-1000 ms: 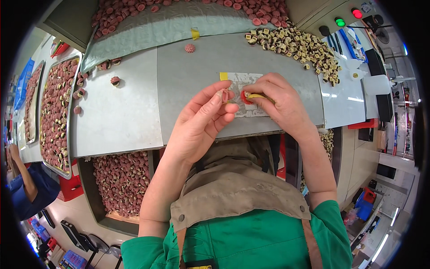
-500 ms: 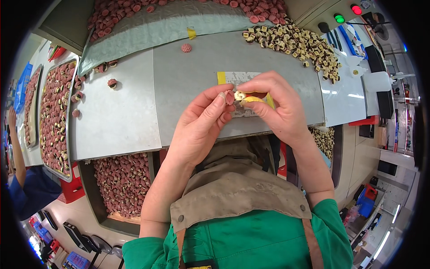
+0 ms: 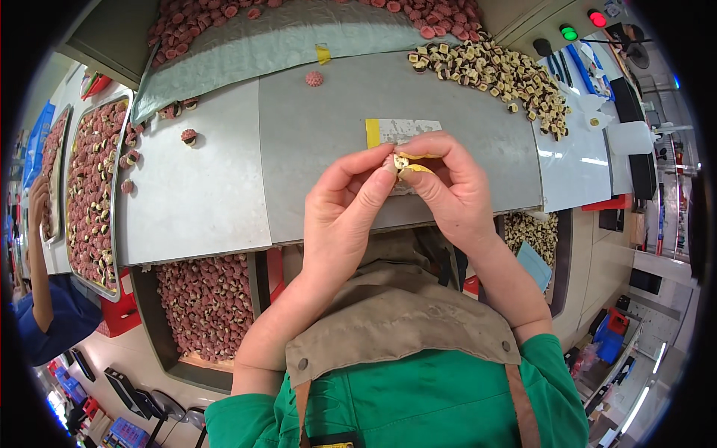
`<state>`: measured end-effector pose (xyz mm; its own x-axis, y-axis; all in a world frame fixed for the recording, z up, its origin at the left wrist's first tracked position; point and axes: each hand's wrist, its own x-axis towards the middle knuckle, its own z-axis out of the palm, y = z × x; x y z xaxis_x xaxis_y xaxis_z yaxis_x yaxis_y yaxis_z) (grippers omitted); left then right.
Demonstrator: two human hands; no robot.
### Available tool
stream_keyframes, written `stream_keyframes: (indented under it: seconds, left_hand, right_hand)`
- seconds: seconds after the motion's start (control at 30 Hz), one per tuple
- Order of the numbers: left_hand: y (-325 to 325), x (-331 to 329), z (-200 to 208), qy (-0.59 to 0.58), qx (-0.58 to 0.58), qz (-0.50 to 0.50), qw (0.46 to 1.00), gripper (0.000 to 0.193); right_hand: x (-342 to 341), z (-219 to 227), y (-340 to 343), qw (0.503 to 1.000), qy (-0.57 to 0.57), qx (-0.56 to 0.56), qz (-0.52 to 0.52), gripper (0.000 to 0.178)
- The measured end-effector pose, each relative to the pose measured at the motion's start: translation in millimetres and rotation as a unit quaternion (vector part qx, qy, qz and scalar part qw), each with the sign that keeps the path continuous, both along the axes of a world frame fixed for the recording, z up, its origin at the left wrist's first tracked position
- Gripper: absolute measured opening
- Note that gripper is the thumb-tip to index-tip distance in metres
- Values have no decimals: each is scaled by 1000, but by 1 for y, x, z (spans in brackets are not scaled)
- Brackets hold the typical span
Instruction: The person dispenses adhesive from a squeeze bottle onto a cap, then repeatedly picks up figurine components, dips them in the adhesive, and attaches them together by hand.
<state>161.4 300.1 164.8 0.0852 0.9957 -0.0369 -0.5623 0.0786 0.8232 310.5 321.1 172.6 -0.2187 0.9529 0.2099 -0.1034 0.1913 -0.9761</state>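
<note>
Both hands meet over the grey bench, fingertips touching. My left hand [image 3: 345, 193] is closed in a pinch on a pink spiky cap, which its fingers now mostly hide. Thumb and forefinger of my right hand [image 3: 457, 193], both wrapped in yellow tape, grip a small cream-coloured piece [image 3: 401, 162]. That piece is pressed against or into the cap; how deep it sits I cannot tell. Beneath the hands lies a worn whitish plate [image 3: 409, 128] with a yellow strip on its left edge. One loose pink cap [image 3: 314, 78] rests farther back.
Pink caps [image 3: 455, 19] heap at the back; cream-and-dark pieces [image 3: 515, 82] pile at back right. Joined pieces fill a metal tray [image 3: 116, 246] at left and a drawer [image 3: 205, 306] below the bench. Another drawer [image 3: 532, 231] holds cream pieces. A co-worker's arm [image 3: 37, 254] reaches in at far left.
My hands have come together, bringing the cream piece against the pink cap. The left fingers now cover most of the cap. At far left, the co-worker's hand has shifted toward the tray.
</note>
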Motion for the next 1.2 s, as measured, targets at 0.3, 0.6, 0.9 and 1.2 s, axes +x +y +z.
stream_keyframes:
  seconds: [0.3,0.6,0.9,1.2]
  left_hand:
    - [6,-12,4,-6,-38,-102,994,56]
    - [-2,9,12,85,22,-37,995,66]
    - [5,13,21,93,1,-62,994,57]
    - [55,-86,16,781,240,167,552,32]
  right_hand:
    - [10,17,8,935,-278,221,6,31]
    - [13,13,14,931,-265,251,-5,26]
    - [23,15,20,901,-316,297,-7,30]
    - [96,20,49,873,-441,184,-98,28]
